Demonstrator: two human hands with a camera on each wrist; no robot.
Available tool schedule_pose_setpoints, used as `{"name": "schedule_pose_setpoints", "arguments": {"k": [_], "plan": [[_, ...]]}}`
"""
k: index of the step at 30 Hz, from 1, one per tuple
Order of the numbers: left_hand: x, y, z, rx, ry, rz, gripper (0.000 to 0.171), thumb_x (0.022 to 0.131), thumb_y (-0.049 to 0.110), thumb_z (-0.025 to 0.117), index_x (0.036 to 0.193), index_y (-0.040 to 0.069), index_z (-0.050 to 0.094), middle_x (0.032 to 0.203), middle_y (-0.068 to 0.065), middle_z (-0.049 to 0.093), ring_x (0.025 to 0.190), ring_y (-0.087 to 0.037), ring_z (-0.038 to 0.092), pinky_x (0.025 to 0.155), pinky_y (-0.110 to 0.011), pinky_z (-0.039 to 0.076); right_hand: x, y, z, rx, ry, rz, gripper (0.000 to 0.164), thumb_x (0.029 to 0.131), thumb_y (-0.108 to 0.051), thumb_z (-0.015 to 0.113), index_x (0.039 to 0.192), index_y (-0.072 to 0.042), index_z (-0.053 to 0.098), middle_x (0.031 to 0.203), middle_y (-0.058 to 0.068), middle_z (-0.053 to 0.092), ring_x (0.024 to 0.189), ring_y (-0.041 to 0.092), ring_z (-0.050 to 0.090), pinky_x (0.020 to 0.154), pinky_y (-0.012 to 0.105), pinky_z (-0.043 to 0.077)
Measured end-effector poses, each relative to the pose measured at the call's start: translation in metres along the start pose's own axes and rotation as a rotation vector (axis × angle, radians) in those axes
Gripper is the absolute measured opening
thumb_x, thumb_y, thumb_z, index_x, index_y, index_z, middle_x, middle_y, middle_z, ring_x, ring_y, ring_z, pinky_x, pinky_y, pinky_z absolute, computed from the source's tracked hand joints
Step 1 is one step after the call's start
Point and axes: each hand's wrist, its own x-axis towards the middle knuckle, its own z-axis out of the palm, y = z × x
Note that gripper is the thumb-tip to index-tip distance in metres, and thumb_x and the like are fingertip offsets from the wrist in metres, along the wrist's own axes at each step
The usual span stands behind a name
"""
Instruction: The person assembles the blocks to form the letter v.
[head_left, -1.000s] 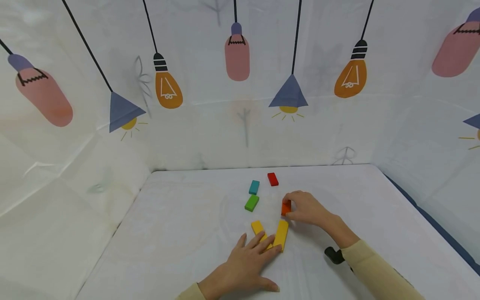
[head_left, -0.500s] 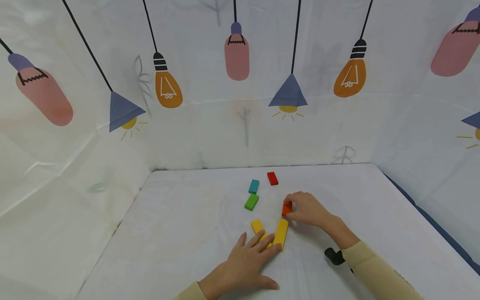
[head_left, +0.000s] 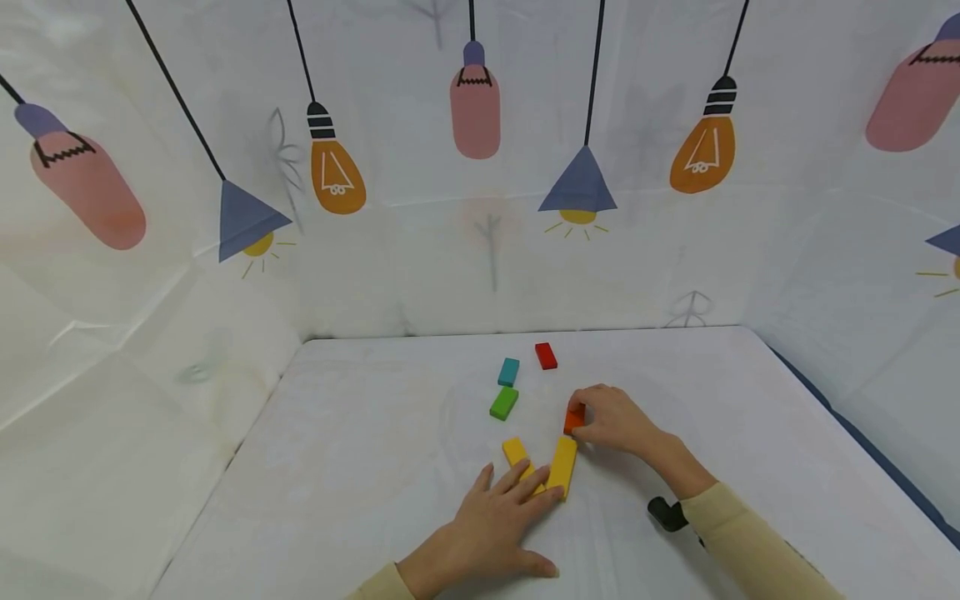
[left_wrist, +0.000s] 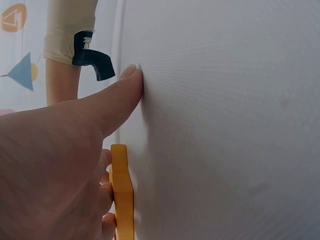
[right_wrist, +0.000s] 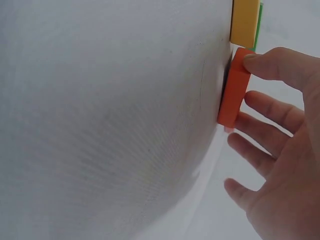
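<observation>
The right hand (head_left: 615, 421) is pinching the orange block (head_left: 573, 419) between thumb and fingers; the block is resting on the table (head_left: 360, 442), just beyond the far end of the right yellow block (head_left: 562, 468). The left hand (head_left: 491, 529) is lying flat with fingers spread, its fingertips touching both yellow blocks and partly covering the left yellow block (head_left: 514, 451). These two are forming a V, narrowing toward the person. Farther off, the green block (head_left: 504, 403) and teal block (head_left: 508, 372) are lying almost end to end, and the red block (head_left: 546, 356) is sitting near the far edge. A black mount (head_left: 666, 514) is hanging beneath the right wrist. Behind everything, a lamp-printed sheet (head_left: 420, 267) is hanging.
</observation>
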Motion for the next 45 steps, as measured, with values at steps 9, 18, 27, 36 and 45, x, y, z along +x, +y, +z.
{"name": "schedule_pose_setpoints", "arguments": {"k": [9,18,27,36,45], "plan": [[0.0,0.0,0.0,-0.002,0.006,0.008,0.087,0.079,0.081,0.053,0.153,0.049,0.021,0.166,0.015,0.015,0.155,-0.024,0.018,0.111,-0.072,0.027,-0.002,-0.002,-0.001,-0.014,-0.012,0.005,0.028,0.082,-0.032,0.077,0.106,-0.019,0.07,0.105,-0.002,0.07,0.104,0.022,0.057,0.101,0.052,0.047],[0.0,-0.002,0.003,0.003,0.017,0.014,0.087,0.079,0.081,0.052,0.154,0.048,0.022,0.167,0.014,0.016,0.155,-0.024,0.018,0.112,-0.071,0.027,-0.007,-0.002,-0.004,-0.003,-0.002,-0.024,0.028,0.087,-0.025,0.073,0.113,-0.014,0.071,0.113,0.002,0.072,0.113,0.027,0.058,0.104,0.055,0.044],[0.0,-0.002,0.003,-0.006,0.016,0.012,0.087,0.079,0.081,0.053,0.153,0.049,0.021,0.167,0.015,0.016,0.155,-0.024,0.017,0.113,-0.071,0.026,-0.01,-0.005,-0.005,0.015,0.002,-0.02,0.027,0.087,-0.021,0.074,0.112,-0.012,0.071,0.114,0.004,0.071,0.113,0.029,0.059,0.104,0.055,0.045],[-0.002,-0.001,0.0,-0.022,0.022,0.017,0.087,0.08,0.08,0.054,0.154,0.047,0.023,0.167,0.014,0.016,0.155,-0.025,0.017,0.113,-0.07,0.025,-0.011,-0.005,-0.003,0.048,-0.008,-0.024,0.027,0.087,-0.022,0.075,0.113,-0.014,0.071,0.116,0.004,0.07,0.115,0.029,0.059,0.104,0.055,0.046],[-0.002,-0.001,0.001,-0.027,0.021,0.013,0.087,0.079,0.08,0.054,0.154,0.048,0.022,0.167,0.015,0.016,0.155,-0.024,0.017,0.113,-0.07,0.025,-0.013,-0.006,0.001,0.043,-0.002,-0.037,0.029,0.087,-0.024,0.076,0.114,-0.015,0.071,0.113,0.001,0.071,0.107,0.022,0.06,0.102,0.049,0.05]]}}
